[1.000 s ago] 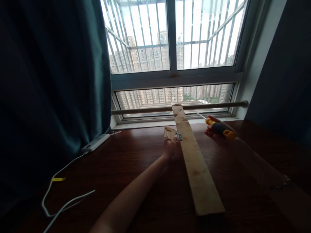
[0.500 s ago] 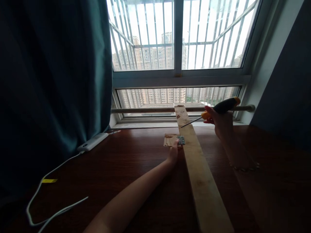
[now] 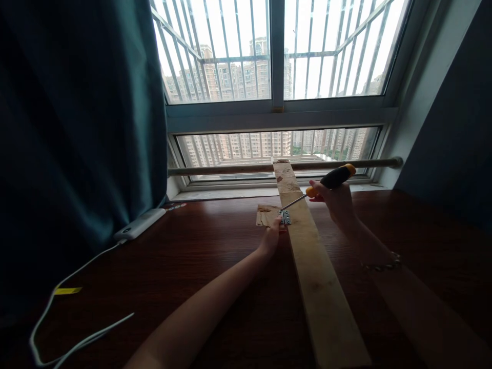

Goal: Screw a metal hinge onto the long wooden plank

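A metal hinge (image 3: 286, 217) spans a small wooden piece (image 3: 264, 215) and the left edge of a long wooden board (image 3: 317, 271). My left hand (image 3: 272, 233) grips at the hinge, its thumb pressed on the near part; some of its fingers are hidden. My right hand (image 3: 335, 201) is closed around the black and yellow handle of a screwdriver (image 3: 333, 177). The screwdriver slants down to the left, its tip at the far left corner of the hinge. Whether the tip sits in a screw is too small to tell.
The brown wooden surface (image 3: 215, 246) lies beneath everything. A round rail (image 3: 226, 169) crosses before the window, with the board's far end at it. At left are a white power strip (image 3: 142, 224), its white cable (image 3: 90, 267), a yellow tag (image 3: 68, 291) and a dark curtain (image 3: 88, 128).
My right hand has brought the screwdriver left and down, its tip going from over the long board to the hinge. My left hand stays at the hinge. The view has shifted slightly.
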Motion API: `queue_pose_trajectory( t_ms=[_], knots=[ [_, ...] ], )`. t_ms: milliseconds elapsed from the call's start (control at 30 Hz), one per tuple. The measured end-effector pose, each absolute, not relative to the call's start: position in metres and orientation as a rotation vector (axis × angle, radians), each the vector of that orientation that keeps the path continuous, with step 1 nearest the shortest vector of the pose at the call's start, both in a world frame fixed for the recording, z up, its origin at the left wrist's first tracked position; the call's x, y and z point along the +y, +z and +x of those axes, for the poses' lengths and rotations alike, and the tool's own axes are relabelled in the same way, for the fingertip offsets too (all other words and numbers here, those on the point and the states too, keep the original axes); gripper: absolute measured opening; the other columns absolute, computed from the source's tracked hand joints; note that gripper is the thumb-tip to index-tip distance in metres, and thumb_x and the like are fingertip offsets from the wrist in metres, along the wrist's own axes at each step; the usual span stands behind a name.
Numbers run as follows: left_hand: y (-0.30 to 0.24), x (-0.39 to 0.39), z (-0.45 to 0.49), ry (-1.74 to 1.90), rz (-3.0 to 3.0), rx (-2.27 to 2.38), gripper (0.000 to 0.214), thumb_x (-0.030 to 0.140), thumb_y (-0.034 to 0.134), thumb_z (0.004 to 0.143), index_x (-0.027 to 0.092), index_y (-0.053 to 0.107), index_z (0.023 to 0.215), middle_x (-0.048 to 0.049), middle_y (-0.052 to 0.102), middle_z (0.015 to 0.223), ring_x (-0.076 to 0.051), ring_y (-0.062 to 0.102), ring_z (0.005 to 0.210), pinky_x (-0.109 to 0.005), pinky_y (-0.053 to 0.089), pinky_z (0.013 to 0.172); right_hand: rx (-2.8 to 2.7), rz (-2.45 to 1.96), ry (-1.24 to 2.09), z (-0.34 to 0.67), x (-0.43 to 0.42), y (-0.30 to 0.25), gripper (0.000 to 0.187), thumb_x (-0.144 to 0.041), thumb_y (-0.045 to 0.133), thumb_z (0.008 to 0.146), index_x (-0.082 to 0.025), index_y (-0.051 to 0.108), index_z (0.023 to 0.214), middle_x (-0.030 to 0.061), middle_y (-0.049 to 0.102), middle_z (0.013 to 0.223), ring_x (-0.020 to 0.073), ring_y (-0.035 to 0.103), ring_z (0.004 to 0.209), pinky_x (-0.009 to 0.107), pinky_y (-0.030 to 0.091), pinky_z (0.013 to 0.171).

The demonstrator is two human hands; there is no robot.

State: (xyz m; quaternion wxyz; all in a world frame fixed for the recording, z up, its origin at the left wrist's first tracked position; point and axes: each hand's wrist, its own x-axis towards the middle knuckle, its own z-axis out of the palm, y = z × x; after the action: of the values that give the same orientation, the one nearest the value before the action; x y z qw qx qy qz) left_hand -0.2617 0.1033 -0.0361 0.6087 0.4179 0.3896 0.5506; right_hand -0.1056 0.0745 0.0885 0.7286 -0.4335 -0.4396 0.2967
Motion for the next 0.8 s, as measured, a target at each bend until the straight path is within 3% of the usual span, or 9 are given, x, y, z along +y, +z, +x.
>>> queue_pose_trajectory(
  t_ms=[367, 800],
  knots=[
    [-0.033, 0.104, -0.264, 1.281, 1.004, 0.904, 0.037, 0.042, 0.056, 0.069, 0.013, 0.067, 0.089, -0.0099, 0.067, 0.098, -0.023, 0.062, 0.092, -0.031, 0.049, 0.075, -1.044, -0.968, 0.675, -0.107, 0.070, 0.091, 0.033, -0.032, 0.081, 0.049, -0.010, 0.060, 0.059, 0.0027, 0.063, 0.057, 0.0188, 0.064, 0.054, 0.028, 0.058, 0.046],
    [-0.029, 0.101, -0.265, 1.305, 1.012, 0.962, 0.036, 0.041, 0.057, 0.069, 0.014, 0.068, 0.088, -0.0100, 0.067, 0.097, -0.025, 0.061, 0.092, -0.035, 0.048, 0.074, -1.205, -0.906, 0.700, -0.105, 0.062, 0.103, 0.038, -0.034, 0.079, 0.049, -0.014, 0.065, 0.078, 0.0029, 0.066, 0.072, 0.0171, 0.063, 0.066, 0.025, 0.052, 0.052]
  ],
)
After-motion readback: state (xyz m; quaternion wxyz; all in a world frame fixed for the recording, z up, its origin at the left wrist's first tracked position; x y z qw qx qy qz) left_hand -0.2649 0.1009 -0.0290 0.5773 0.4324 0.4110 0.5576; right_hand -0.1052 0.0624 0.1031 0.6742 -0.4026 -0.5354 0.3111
